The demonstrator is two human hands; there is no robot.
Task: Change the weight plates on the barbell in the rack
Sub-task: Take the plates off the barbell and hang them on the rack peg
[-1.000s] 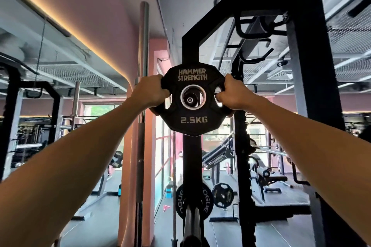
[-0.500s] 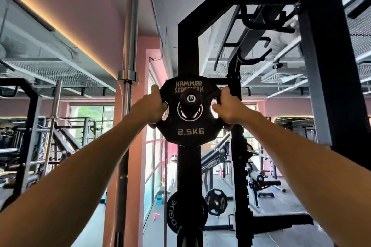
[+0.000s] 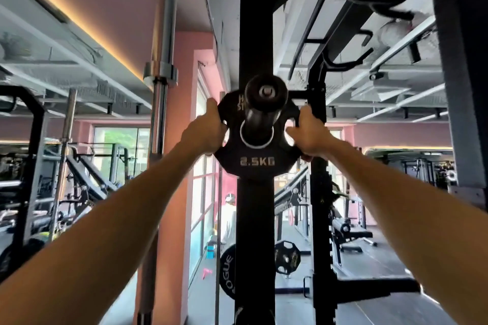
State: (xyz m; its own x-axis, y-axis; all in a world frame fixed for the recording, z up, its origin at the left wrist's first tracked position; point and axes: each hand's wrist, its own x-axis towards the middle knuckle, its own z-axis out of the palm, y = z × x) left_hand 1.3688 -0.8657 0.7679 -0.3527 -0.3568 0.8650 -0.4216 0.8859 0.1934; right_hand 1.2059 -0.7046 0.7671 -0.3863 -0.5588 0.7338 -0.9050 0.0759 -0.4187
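While both arms were stretched forward and up, a black 2.5KG plate [image 3: 257, 159] was held at its two side edges in the head view. The left hand [image 3: 204, 130] was wrapped round the plate's left rim, fingers curled over the top and through the grip slot. The right hand [image 3: 307, 134] was clamped on the right rim, thumb pointing inward near the centre hole, fingers hooked behind the edge. The plate's steel-ringed hole was threaded onto a black storage peg [image 3: 265, 99] sticking out from the front upright of the rack [image 3: 254, 219]; the peg's round end cap was seen in front of the plate's upper half, covering most of the brand lettering. How far along the peg the plate sat could not be told. Motion blur was noted on the plate text. A bare barbell [image 3: 161, 87] was stored upright to the left of the rack, against the pink pillar [image 3: 182, 113]. Low on the same upright, a larger black plate [image 3: 227, 269] with white lettering was seen, partly hidden behind the post. Another small plate [image 3: 287, 257] was seen just right of it.
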